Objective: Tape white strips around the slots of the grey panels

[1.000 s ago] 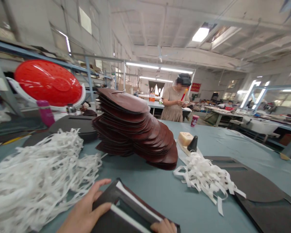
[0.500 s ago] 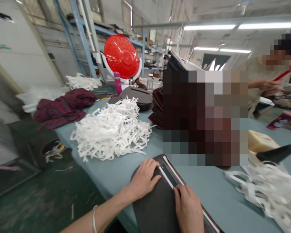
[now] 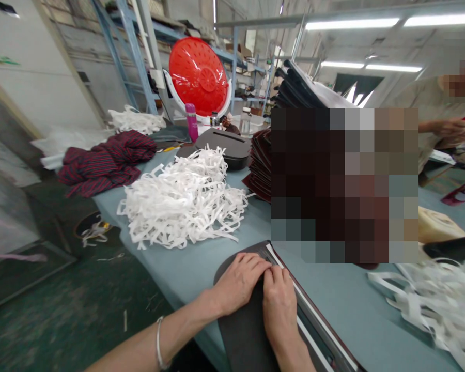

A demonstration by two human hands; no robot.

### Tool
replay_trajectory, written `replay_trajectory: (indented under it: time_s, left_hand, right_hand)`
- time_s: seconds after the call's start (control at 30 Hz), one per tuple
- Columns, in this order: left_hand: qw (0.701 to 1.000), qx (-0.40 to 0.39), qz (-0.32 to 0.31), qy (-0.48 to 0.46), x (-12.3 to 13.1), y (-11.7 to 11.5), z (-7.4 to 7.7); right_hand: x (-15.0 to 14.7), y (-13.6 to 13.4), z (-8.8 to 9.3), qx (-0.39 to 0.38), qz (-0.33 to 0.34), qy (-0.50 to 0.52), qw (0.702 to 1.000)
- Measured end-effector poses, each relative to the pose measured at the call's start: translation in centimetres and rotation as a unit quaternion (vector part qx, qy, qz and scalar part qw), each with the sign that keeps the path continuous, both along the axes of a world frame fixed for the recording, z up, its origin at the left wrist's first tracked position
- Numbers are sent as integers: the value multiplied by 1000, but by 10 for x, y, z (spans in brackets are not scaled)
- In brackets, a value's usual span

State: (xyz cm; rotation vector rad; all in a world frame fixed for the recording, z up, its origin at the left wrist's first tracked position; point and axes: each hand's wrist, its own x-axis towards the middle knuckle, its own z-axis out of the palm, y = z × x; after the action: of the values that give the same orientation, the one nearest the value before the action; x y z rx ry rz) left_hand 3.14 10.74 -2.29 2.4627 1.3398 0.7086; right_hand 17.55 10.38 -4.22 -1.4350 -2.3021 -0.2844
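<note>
A dark grey flat piece (image 3: 242, 330) with a rounded end lies on the blue-green table. White strips (image 3: 310, 336) run along its long slot, beside a dark brown edge. My left hand (image 3: 240, 281), with a bracelet at the wrist, bends over the far end of the piece, its fingers together at the strip. My right hand (image 3: 281, 305) is closed right beside it, fingertips at the same spot. The fingertips of both hands meet there, and what they pinch is too small to make out.
Tangled white strips (image 3: 186, 201) lie beyond my hands, more (image 3: 442, 305) at the right. A dark brown stack (image 3: 260, 165), partly pixelated, stands ahead. Striped cloth (image 3: 104, 163) lies at the left. Another person's hands (image 3: 455, 129) are at the far right.
My right hand has moved up along the piece to my left hand, and its fingers now close beside the left fingertips. My left fingers have drawn together. The view has shifted slightly.
</note>
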Motion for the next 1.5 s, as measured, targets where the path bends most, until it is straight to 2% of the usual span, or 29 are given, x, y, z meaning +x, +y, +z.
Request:
replay_trajectory:
  time_s: [0.4, 0.5, 0.63, 0.73, 0.83, 1.07, 1.17, 1.3, 1.43, 1.5]
  left_hand:
    - [998, 62, -7, 24, 2, 0, -9]
    - [996, 76, -5, 42, 2, -1, -9]
    - [996, 79, -1, 48, 2, -3, -8]
    - [996, 81, -1, 45, 3, -5, -8]
    - [996, 80, -1, 45, 3, -5, -8]
    - [997, 62, -14, 37, 1, -4, -6]
    - [998, 52, -12, 28, 1, -3, -8]
    - [998, 55, -14, 22, 2, -1, -11]
    - [998, 62, -7, 31, 3, -2, -13]
    - [997, 65, -5, 34, 4, -2, -14]
  right_hand:
    - [9, -18, 4, 33, -27, -59, 997]
    - [41, -41, -5, 37, -6, -70, 997]
    - [103, -80, -25, 60, 41, -62, 995]
    - [127, -96, -33, 72, 28, -45, 996]
    - [109, -86, -26, 44, 13, -52, 998]
    - [0, -26, 13, 5, -42, -36, 998]
    - [-10, -25, 14, -6, -65, -51, 997]
    - [29, -60, 6, -14, -69, -85, 994]
    - [90, -109, -2, 7, -33, -127, 991]
    - [110, -124, -4, 10, -13, -120, 993]
